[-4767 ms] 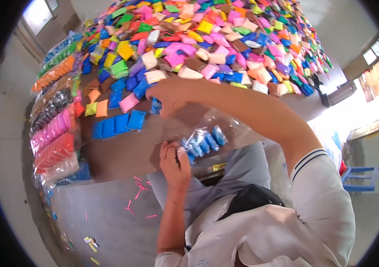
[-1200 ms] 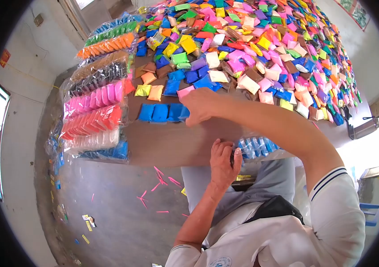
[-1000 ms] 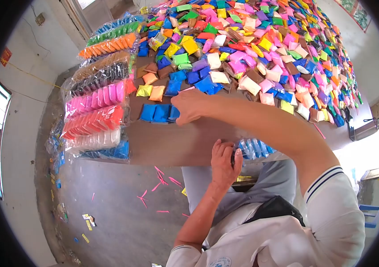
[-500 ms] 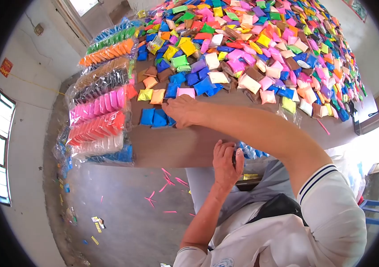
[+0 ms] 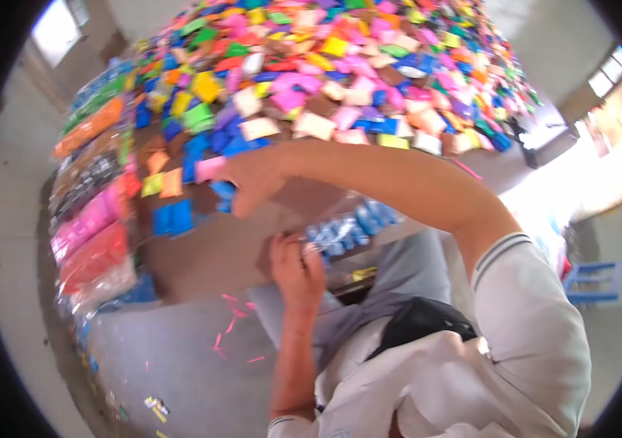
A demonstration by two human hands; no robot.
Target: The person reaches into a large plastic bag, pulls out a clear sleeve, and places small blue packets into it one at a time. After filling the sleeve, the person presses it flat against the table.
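Observation:
My right hand (image 5: 252,181) reaches across the brown table (image 5: 201,266), its fingers closed on a blue packet (image 5: 223,196). Two more blue packets (image 5: 172,217) lie flat to the left of it. Just beyond the fingertips is a pink packet (image 5: 210,168). Near the table's front edge, my left hand (image 5: 298,266) is closed at the left end of a clear bag (image 5: 351,230) holding several blue packets. Motion blurs both hands a little.
A large heap of coloured packets (image 5: 318,125) covers the back of the table. Filled clear bags, sorted by colour (image 5: 96,252), line the left edge. Pink strips (image 5: 232,321) lie on the floor. A blue stool (image 5: 593,283) stands at the right.
The view has turned, shifting the scene left. My right hand has lifted one blue packet away from the other two. More of the clear bag shows beside my left hand.

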